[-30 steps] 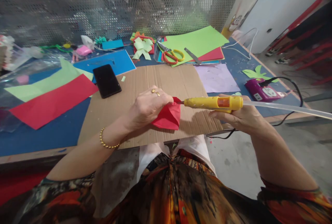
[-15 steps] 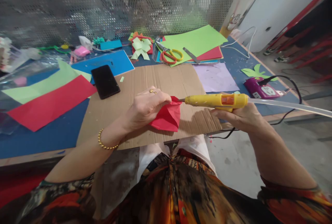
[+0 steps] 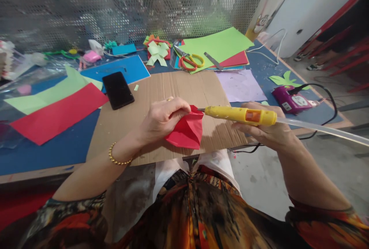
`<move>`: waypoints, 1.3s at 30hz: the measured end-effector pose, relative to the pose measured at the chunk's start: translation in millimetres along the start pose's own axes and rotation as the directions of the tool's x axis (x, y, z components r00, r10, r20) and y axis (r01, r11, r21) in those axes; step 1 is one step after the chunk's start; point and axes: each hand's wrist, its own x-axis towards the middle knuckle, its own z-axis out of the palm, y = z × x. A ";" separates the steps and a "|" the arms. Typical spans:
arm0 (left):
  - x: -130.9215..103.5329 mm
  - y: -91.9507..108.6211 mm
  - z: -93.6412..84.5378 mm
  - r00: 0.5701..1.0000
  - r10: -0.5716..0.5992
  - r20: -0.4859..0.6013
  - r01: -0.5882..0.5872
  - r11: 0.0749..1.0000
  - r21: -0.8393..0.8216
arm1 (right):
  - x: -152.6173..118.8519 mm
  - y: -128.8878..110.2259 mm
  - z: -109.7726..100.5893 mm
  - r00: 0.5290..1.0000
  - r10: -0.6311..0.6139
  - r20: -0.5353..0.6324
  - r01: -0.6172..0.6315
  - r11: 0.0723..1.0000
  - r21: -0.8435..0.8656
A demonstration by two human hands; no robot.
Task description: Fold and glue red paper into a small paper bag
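My left hand [image 3: 161, 120] pinches a folded piece of red paper [image 3: 188, 131] by its upper edge, above a sheet of brown cardboard [image 3: 115, 133]. In my right hand [image 3: 268, 129] is a yellow hot glue gun [image 3: 230, 114], with a clear glue stick [image 3: 323, 128] trailing out of its back. The nozzle points left and meets the upper right edge of the red paper; whether it touches or sits inside the fold I cannot tell.
A black phone [image 3: 118, 90] lies left on the cardboard's edge. Scissors [image 3: 191, 62] and a metal blade [image 3: 213, 61] rest on coloured paper [image 3: 219, 45] at the back. At right are a purple power socket [image 3: 291, 99] with its cord and a drink cup [image 3: 265, 14].
The back of the glue gun has dipped and its glue stick hangs lower. The red paper is turned slightly, its grip unchanged.
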 end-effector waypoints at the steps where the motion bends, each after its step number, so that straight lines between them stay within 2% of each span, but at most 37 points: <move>1: 0.4 0.3 -0.1 1.000 -0.004 -0.004 0.004 1.000 0.001 | 0.0 -0.8 -0.4 1.000 -0.016 0.001 0.016 1.000 -0.021; 10: 3.1 1.4 -0.3 1.000 0.001 -0.011 -0.001 1.000 -0.002 | 1.2 -1.0 3.5 0.991 -0.133 -0.006 0.132 0.988 -0.085; 14: 2.0 1.6 -0.5 0.999 -0.032 -0.023 0.032 0.999 -0.008 | 2.4 -0.3 5.3 0.994 -0.108 0.006 0.108 0.992 -0.072; 28: 1.6 -0.5 0.1 1.000 0.011 -0.014 -0.011 1.000 0.006 | -0.5 3.5 -0.6 0.999 -0.050 -0.010 0.049 0.998 -0.038; 34: 1.7 -1.6 0.8 0.999 0.034 -0.022 -0.034 0.999 0.007 | -0.5 1.7 -1.0 0.996 -0.081 -0.026 0.079 0.995 -0.063; 39: 3.9 2.3 -0.3 1.000 -0.018 -0.004 0.017 0.999 -0.031 | 1.4 0.8 0.9 0.987 -0.157 -0.037 0.151 0.980 -0.132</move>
